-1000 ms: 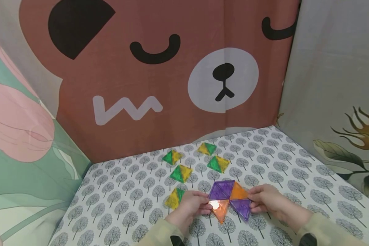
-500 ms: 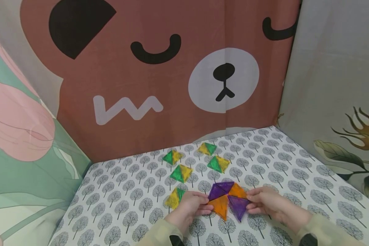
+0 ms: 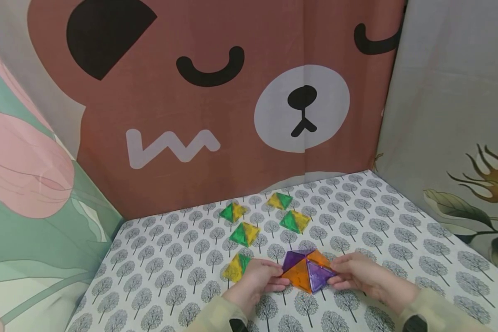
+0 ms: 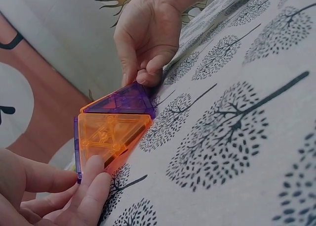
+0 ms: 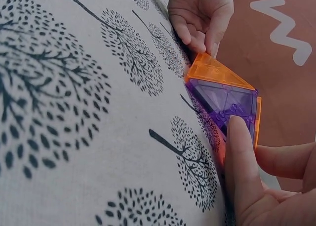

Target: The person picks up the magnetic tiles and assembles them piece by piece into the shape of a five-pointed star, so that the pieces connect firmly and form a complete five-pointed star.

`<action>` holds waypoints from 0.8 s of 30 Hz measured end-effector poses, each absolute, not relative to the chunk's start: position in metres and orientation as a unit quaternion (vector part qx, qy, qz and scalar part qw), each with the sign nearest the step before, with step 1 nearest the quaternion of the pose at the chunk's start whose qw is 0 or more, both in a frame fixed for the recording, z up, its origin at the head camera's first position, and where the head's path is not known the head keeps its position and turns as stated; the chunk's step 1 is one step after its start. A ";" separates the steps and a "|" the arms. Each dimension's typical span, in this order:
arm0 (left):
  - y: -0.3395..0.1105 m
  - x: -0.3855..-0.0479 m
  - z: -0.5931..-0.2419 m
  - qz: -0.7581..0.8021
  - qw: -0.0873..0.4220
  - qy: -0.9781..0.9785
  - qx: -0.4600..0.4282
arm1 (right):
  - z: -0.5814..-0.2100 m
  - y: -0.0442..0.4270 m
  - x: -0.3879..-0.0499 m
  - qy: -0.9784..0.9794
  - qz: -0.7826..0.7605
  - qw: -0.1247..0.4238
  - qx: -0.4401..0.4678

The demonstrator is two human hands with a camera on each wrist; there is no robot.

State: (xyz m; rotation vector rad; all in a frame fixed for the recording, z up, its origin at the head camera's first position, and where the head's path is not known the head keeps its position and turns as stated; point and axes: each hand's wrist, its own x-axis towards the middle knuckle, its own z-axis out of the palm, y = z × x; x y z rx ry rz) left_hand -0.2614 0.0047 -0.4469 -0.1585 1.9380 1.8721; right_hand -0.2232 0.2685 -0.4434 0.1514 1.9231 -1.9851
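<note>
Purple and orange translucent triangular magnetic tiles stand joined as a low pyramid above the tree-print cloth. In the head view, the front shows an orange tile [image 3: 297,276] and a purple tile [image 3: 320,275], their edges meeting. My left hand [image 3: 258,280] pinches the pyramid's left corner, where orange and purple meet. Opposite it, my right hand [image 3: 360,275] pinches the right corner. Up close in the left wrist view, fingertips press the orange tile [image 4: 106,134]. In the right wrist view, a finger lies against the purple tile [image 5: 227,105]. The underside is hidden.
Several green-and-yellow pyramids stand on the tree-print cloth [image 3: 162,272]: one pyramid [image 3: 234,268] right beside my left hand, others, such as this pyramid [image 3: 295,222], farther back. A bear-print curtain [image 3: 232,115] rises behind, with printed fabric at both sides.
The flat joined tiles have folded up into a pyramid. The two front triangles have swung together, closing the gap between them. My right hand has shifted slightly left.
</note>
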 end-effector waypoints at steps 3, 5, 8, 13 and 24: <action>0.002 -0.260 -0.447 0.675 0.220 0.702 -0.059 | -0.444 0.267 -0.224 0.682 -0.705 0.191 0.047; -0.001 -0.259 -0.447 0.674 0.221 0.702 -0.059 | -0.445 0.266 -0.225 0.684 -0.702 0.195 0.040; -0.006 -0.257 -0.448 0.670 0.226 0.705 -0.051 | -0.445 0.264 -0.225 0.702 -0.684 0.198 0.031; -0.017 -0.255 -0.444 0.621 0.257 0.741 -0.007 | -0.440 0.257 -0.226 0.772 -0.608 0.182 0.041; -0.083 -0.252 -0.393 0.562 0.137 0.815 0.047 | -0.405 0.253 -0.228 0.868 -0.490 0.080 -0.011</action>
